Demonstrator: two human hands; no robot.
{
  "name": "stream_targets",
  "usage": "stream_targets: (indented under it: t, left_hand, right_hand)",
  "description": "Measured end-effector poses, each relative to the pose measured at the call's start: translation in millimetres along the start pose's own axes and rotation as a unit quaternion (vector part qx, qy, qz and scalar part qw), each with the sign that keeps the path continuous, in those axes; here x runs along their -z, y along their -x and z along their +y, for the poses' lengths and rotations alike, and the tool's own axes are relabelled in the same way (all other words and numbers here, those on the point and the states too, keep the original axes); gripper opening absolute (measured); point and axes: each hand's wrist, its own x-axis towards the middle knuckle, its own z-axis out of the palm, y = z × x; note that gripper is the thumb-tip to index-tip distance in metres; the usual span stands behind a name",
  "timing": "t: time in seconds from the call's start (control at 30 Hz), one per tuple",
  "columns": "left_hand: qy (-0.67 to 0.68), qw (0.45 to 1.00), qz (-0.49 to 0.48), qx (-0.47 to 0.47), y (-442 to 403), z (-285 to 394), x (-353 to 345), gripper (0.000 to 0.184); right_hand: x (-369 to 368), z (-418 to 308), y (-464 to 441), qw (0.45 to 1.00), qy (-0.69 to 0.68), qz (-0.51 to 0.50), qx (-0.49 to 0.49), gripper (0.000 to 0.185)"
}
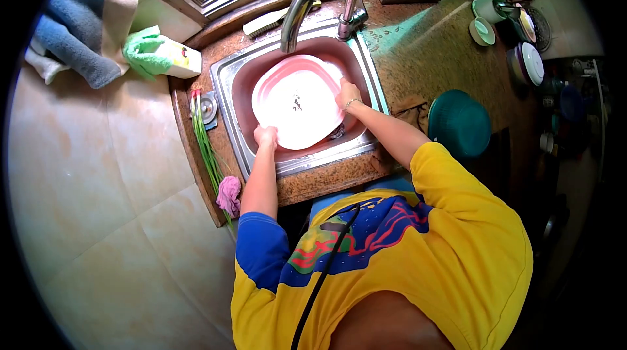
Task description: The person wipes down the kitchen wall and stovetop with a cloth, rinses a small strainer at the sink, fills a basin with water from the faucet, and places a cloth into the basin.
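Observation:
A pink-rimmed basin [307,129] with a bright, washed-out white inside and a small dark pattern at its middle is in the steel sink [226,92]. My left hand [266,136] closes on its near-left rim. On the right side of the rim, my right hand [348,94] is closed too, with a bracelet at the wrist. Part of the fingers of both hands is hidden by the basin. Above the basin's far edge arches a chrome faucet [307,1]. Something dark, too small to name, shows under the basin's right edge.
Left of the sink lie green onions [204,141], a sink strainer [208,108] and a pink cloth [228,196]. Behind it is a brush [266,23]. A teal basin [460,124] stands on the right, with bowls [482,32] farther back. Towels [78,30] hang at the upper left.

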Motion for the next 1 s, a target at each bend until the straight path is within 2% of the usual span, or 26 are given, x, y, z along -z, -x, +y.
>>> stream_targets:
  t: [0.13,0.23,0.33,0.4,0.53,0.57,0.6,0.63,0.67,0.73,0.87,0.93,1.0]
  left_hand:
    - [0.021,0.998,-0.062,0.012,25,22,23,0.032]
    - [-0.012,0.992,-0.089,-0.083,38,40,40,0.029]
    - [0.007,0.991,-0.09,-0.096,64,64,57,0.027]
    - [0.028,0.984,-0.136,-0.116,65,64,63,0.029]
    - [0.149,0.959,-0.24,0.006,89,79,78,0.032]
    - [0.168,0.952,-0.257,0.009,93,81,81,0.031]
    - [0.154,0.954,-0.256,0.004,116,96,83,0.03]
    - [0.159,0.957,-0.243,-0.014,116,90,82,0.029]
    - [0.164,0.959,-0.229,-0.032,116,84,81,0.028]
    - [0.167,0.956,-0.236,-0.048,127,84,84,0.028]
    - [0.187,0.951,-0.234,-0.076,156,84,89,0.029]
    - [0.193,0.949,-0.233,-0.087,165,84,92,0.029]
    - [0.199,0.946,-0.236,-0.102,177,86,95,0.026]
  right_hand:
    - [20,-4,11,1.0,-0.015,-0.005,0.008,0.034]
    - [34,-7,21,0.999,-0.047,0.005,0.016,0.033]
    - [51,-8,39,0.993,-0.091,0.055,0.06,0.029]
    - [72,-14,60,0.984,-0.15,0.055,0.073,0.027]
    - [79,0,75,0.974,-0.141,0.122,0.128,0.027]
    - [80,5,79,0.974,-0.153,0.109,0.125,0.027]
    - [84,7,84,0.974,-0.166,0.094,0.123,0.027]
    - [91,4,95,0.973,-0.177,0.094,0.113,0.019]
    - [100,4,104,0.974,-0.173,0.098,0.108,0.021]
    - [104,8,114,0.952,-0.253,0.113,0.127,0.028]
    - [135,24,150,0.934,-0.326,0.124,0.073,0.032]
    - [139,50,160,0.957,-0.109,0.238,0.123,0.036]
    - [125,71,178,0.979,0.043,0.193,0.05,0.051]
